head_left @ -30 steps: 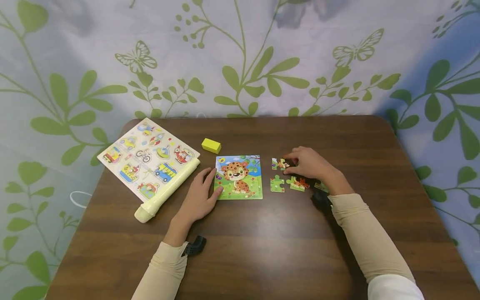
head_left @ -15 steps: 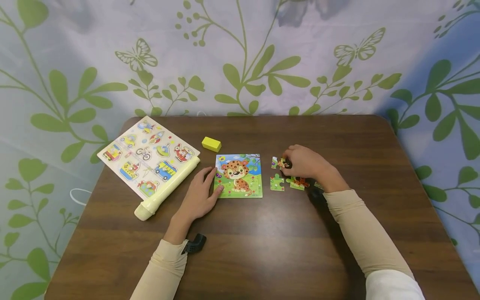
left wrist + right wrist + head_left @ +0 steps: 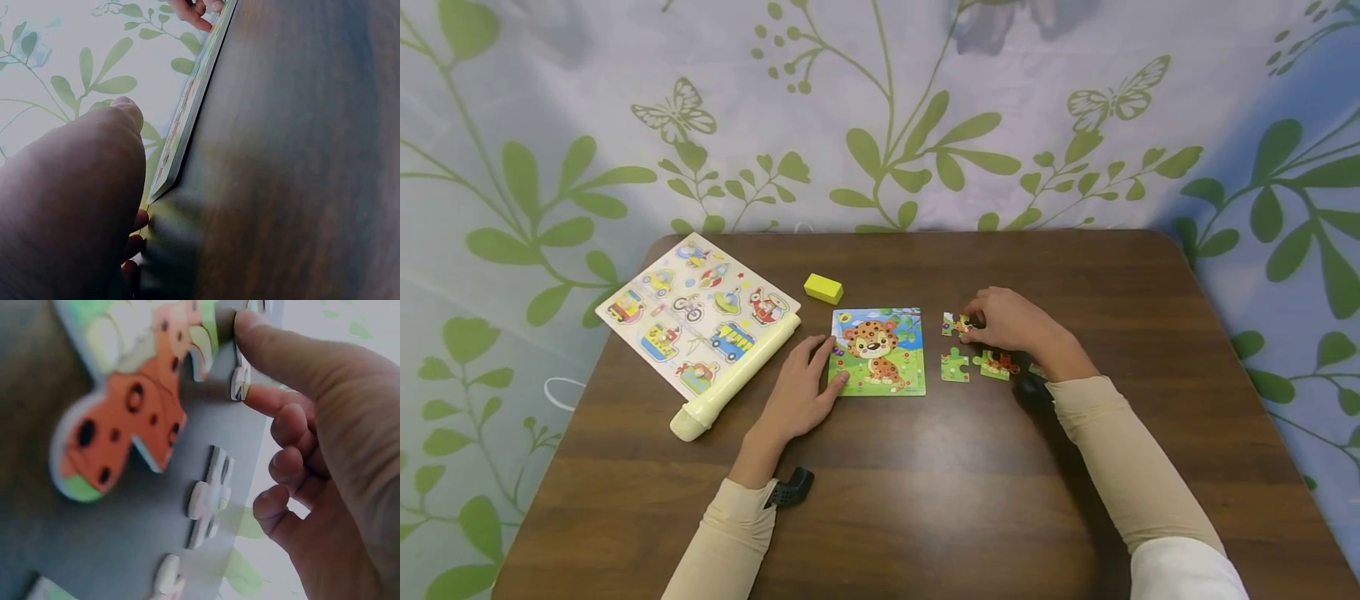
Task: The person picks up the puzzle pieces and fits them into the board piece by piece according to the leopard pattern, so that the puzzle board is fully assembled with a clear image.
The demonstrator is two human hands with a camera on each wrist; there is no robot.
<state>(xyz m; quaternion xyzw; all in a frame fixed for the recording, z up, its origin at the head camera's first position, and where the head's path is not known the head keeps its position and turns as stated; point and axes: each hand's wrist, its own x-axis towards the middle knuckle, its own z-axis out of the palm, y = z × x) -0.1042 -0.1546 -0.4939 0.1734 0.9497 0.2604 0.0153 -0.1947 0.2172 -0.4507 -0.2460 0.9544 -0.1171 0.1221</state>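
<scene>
My left hand lies at the left edge of a square leopard puzzle board, thumb and fingertips right at its rim. In the left wrist view, the thumb is beside the board's edge. To the right of the board, my right hand pinches a small puzzle piece between thumb and index finger, right against another piece on its left. Just below lie a green corner piece and an orange spotted piece, which is large in the right wrist view.
Further right, a piece shows partly behind the right wrist. In the right wrist view another piece lies below the fingers. A vehicle puzzle board, a pale yellow microphone and a yellow block are on the brown table.
My right hand has shifted slightly left and away from me, its piece shifting against the neighbouring piece. The left hand and the leopard board have stayed in place.
</scene>
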